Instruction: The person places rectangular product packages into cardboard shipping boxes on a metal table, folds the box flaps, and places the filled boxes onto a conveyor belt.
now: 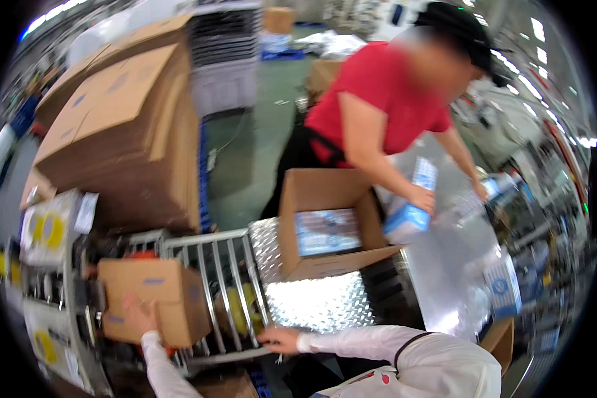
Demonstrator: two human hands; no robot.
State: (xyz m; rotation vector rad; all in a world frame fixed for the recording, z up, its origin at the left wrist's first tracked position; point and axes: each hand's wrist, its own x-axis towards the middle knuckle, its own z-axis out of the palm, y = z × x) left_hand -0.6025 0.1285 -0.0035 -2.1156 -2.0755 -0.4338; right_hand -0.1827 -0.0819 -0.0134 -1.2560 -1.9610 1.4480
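A closed brown carton (142,298) sits at the left end of the roller conveyor (222,292). My left hand (140,315) lies on the carton with its fingers spread. At the conveyor's near right corner, my right hand (282,339) rests with its fingers curled over the side rail. Beyond it, an open carton (288,219) stands on the shiny tread-plate surface (318,302), with blue-and-white packs (327,232) inside. Beside the open carton, a person in a red shirt (365,86) holds a blue-and-white box (411,205).
Flattened cartons (113,159) are stacked high on a blue pallet at the far left. A machine with yellow round marks (46,229) adjoins the conveyor's left end. To the right is a sheet-metal table (438,278) with another blue-and-white box (502,285). A grey vented unit (225,60) stands behind.
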